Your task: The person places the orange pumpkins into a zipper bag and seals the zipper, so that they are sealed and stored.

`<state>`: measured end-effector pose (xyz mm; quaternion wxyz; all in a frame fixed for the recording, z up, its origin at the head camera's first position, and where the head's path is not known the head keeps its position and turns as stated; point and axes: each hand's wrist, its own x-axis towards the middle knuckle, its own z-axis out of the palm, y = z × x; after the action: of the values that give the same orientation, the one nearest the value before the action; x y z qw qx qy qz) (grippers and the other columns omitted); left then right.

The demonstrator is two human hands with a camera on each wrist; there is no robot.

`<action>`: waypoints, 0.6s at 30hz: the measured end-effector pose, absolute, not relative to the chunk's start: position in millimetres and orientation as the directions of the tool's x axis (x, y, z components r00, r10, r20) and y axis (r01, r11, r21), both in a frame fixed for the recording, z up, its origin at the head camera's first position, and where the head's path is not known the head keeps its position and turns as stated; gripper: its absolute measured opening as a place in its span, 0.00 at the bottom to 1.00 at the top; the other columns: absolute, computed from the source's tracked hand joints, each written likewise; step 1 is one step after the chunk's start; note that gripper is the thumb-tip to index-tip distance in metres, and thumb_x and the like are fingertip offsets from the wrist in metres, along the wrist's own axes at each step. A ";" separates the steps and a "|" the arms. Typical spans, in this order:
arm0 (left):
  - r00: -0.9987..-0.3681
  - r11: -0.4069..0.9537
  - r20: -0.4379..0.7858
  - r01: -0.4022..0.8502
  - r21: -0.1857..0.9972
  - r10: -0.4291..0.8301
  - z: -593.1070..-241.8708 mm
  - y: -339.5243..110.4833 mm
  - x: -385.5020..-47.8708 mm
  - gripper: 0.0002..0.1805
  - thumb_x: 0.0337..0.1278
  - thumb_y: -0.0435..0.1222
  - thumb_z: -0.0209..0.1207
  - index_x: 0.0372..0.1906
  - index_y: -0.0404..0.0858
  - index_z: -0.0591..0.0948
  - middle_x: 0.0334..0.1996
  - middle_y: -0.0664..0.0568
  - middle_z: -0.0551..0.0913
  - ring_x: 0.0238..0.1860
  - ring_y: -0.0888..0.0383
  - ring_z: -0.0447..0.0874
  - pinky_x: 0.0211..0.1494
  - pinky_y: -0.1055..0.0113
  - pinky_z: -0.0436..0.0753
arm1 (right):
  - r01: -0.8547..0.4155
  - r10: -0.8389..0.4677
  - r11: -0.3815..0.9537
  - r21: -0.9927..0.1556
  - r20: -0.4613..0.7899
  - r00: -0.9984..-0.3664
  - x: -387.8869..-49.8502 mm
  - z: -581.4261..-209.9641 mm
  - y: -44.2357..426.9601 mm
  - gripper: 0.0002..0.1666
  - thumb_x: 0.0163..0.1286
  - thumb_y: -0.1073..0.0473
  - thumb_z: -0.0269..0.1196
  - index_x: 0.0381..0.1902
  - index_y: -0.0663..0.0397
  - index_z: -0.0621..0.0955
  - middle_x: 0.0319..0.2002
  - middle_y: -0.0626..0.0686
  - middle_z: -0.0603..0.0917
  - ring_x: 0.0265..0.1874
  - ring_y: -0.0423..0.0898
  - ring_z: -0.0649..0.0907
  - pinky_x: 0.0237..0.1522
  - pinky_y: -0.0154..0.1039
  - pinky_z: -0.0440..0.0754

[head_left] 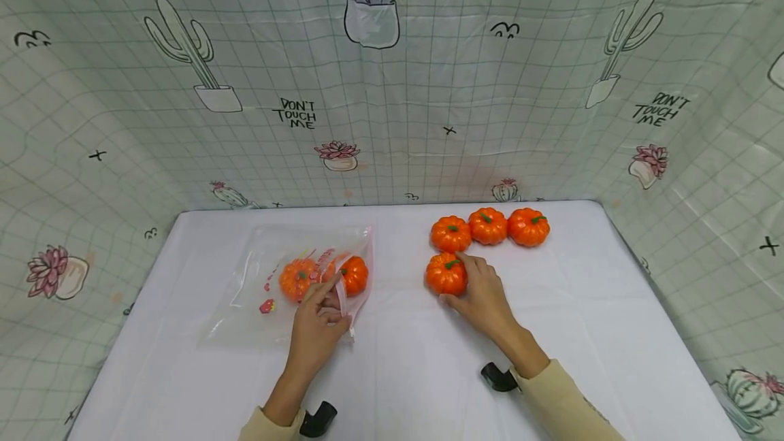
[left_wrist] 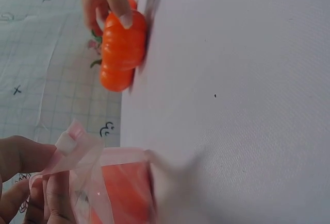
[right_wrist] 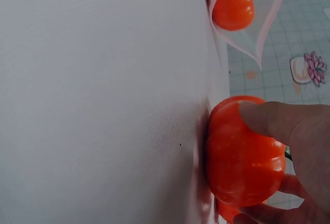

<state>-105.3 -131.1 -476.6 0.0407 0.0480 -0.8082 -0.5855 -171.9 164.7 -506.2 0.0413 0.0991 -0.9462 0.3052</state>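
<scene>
Pinching a pink-edged slider bag [head_left: 250,305] with the left hand [head_left: 315,327], gripping an orange miniature pumpkin [head_left: 444,275] with the right hand [head_left: 484,297], near three similar pumpkins [head_left: 488,226], on a white tabletop [head_left: 407,366].

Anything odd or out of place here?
Tiny dark speck on the white tabletop, left wrist view: stands out against the plain surface, too small to identify. Pumpkins and bag show no obvious damage.

bag print [head_left: 326,256]: too small for me to read
bagged pumpkins [head_left: 355,275]: partly behind my left hand [head_left: 316,325]
held pumpkin [head_left: 445,274]: right side partly under my right hand [head_left: 484,291]
bench [head_left: 416,373]: near edge cut off, head view
speck [left_wrist: 215,96]: too small to tell
</scene>
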 end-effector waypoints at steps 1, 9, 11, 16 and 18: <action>-0.992 0.306 0.007 -0.032 0.951 -0.127 -476.2 -131.3 -104.7 0.39 0.53 0.16 0.69 0.73 0.32 0.76 0.50 0.41 0.76 0.42 0.51 0.79 0.44 0.80 0.83 | -0.206 -0.162 0.795 -0.570 0.128 -0.978 -172.5 -506.0 164.4 0.52 0.55 0.60 0.82 0.73 0.69 0.70 0.64 0.73 0.75 0.60 0.71 0.76 0.66 0.67 0.73; -0.992 0.300 -0.030 -0.067 0.952 -0.126 -474.2 -134.2 -102.9 0.39 0.53 0.17 0.70 0.73 0.34 0.76 0.50 0.41 0.76 0.40 0.51 0.78 0.44 0.80 0.83 | -0.186 -0.163 0.796 -0.576 0.092 -0.982 -175.8 -505.2 161.8 0.51 0.58 0.59 0.81 0.74 0.68 0.69 0.66 0.71 0.74 0.62 0.69 0.74 0.68 0.66 0.71; -0.992 0.291 -0.032 -0.065 0.955 -0.119 -474.6 -135.5 -103.4 0.40 0.52 0.16 0.69 0.74 0.34 0.76 0.49 0.41 0.75 0.40 0.51 0.78 0.44 0.80 0.83 | -0.187 -0.166 0.793 -0.580 0.089 -0.982 -177.0 -505.6 161.5 0.51 0.58 0.59 0.81 0.73 0.68 0.69 0.67 0.71 0.74 0.63 0.69 0.74 0.69 0.66 0.70; -0.996 0.264 -0.011 -0.036 0.964 -0.093 -475.5 -137.9 -102.6 0.41 0.50 0.14 0.68 0.73 0.31 0.75 0.48 0.41 0.74 0.39 0.52 0.77 0.42 0.79 0.84 | -0.179 -0.167 0.784 -0.594 0.076 -0.983 -180.4 -506.0 161.6 0.52 0.57 0.58 0.82 0.73 0.68 0.68 0.67 0.69 0.75 0.64 0.69 0.74 0.71 0.66 0.70; -0.997 0.255 -0.005 -0.026 0.967 -0.083 -475.8 -138.1 -102.0 0.41 0.49 0.14 0.68 0.73 0.30 0.75 0.48 0.40 0.73 0.39 0.52 0.76 0.42 0.79 0.84 | -0.173 -0.166 0.781 -0.600 0.067 -0.984 -181.6 -506.1 161.9 0.52 0.57 0.58 0.82 0.72 0.68 0.68 0.67 0.69 0.76 0.64 0.68 0.75 0.71 0.65 0.70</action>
<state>-102.0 -138.1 -475.8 0.0233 0.0346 -0.7918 -0.6093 -181.6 161.9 -506.1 0.0053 0.0896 -0.9436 0.3186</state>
